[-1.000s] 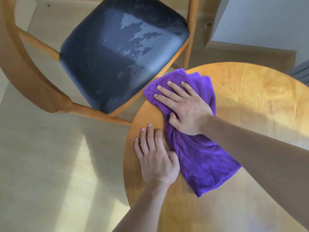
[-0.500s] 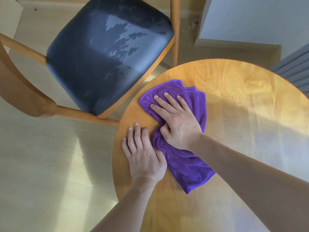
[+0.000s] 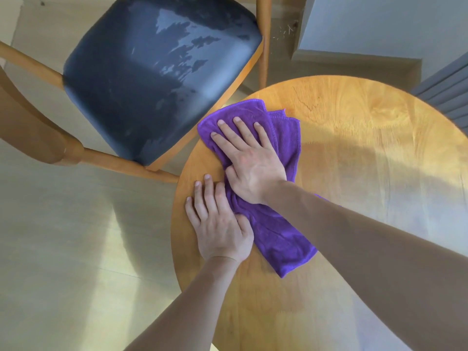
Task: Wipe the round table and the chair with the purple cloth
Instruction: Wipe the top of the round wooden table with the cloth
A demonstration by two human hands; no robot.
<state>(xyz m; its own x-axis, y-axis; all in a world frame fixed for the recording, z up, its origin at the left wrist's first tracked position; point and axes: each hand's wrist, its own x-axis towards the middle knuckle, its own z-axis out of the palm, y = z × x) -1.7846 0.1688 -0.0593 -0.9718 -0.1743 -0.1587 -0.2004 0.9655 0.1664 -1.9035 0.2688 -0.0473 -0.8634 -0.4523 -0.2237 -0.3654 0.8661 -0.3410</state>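
Observation:
The purple cloth [image 3: 283, 231] lies folded on the left part of the round wooden table [image 3: 367, 148], and its far corner reaches the rim beside the chair. My right hand [image 3: 249, 160] presses flat on the cloth's far half, with the thumb tucked into a fold. My left hand [image 3: 217, 224] rests flat on the bare wood at the table's left rim, its thumb touching the cloth's edge. The wooden chair with a dark blue padded seat [image 3: 152, 84] stands at the far left, close to the table rim. Worn, shiny patches show on the seat.
A curved wooden chair back [image 3: 33, 127] is at the left edge. Pale floor [image 3: 76, 249] spreads below and to the left. A grey-white wall base [image 3: 379, 26] is at the far right, and grey slats [image 3: 450, 89] are at the right edge.
My right hand drew the cloth back toward me, then pushed it out again to the far-left rim. My left hand stayed on the table. The view shifted slightly.

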